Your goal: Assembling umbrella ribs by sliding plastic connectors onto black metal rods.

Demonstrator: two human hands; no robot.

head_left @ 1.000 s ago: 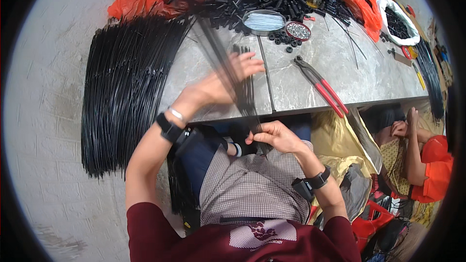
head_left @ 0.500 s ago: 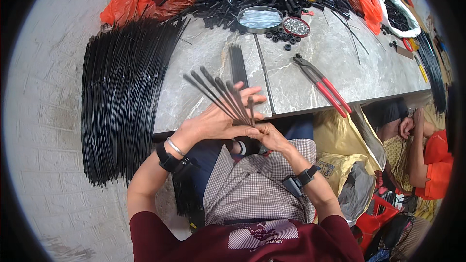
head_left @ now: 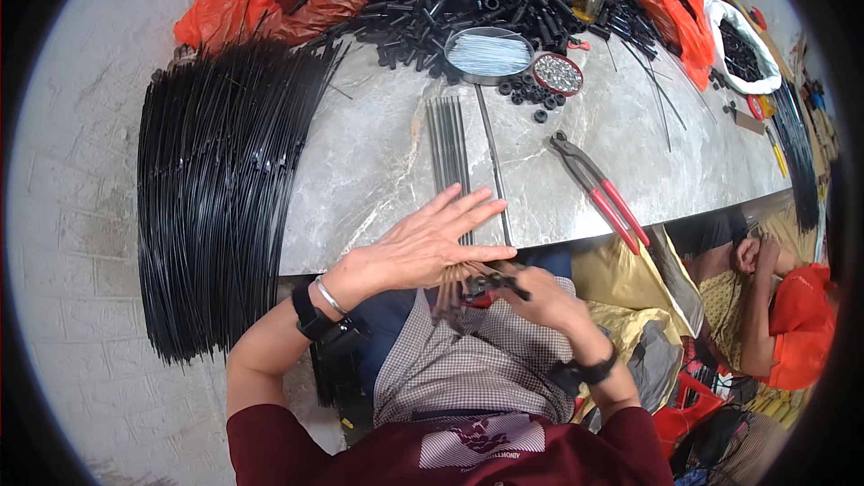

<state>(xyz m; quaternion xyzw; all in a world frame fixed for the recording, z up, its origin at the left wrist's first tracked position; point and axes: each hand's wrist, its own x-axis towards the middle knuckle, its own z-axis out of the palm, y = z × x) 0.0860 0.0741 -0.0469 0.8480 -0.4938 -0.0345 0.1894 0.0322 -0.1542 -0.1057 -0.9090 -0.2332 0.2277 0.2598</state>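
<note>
R hand (head_left: pixel 540 299) pinches near ends of thin black rods (head_left: pixel 448 148) at table edge; L hand (head_left: pixel 430 243) open, flat on them, prob. to keep the row aligned. Beyond: red-handled pliers (head_left: pixel 598 187), frame centre; rod heap (head_left: pixel 216 189) left.

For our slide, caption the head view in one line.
Left hand flat on thin black rods at the table edge; right hand pinches their ends.

Grey marble table (head_left: pixel 378 171), black rods (head_left: pixel 447 139), red-handled pliers (head_left: pixel 598 187)
</note>
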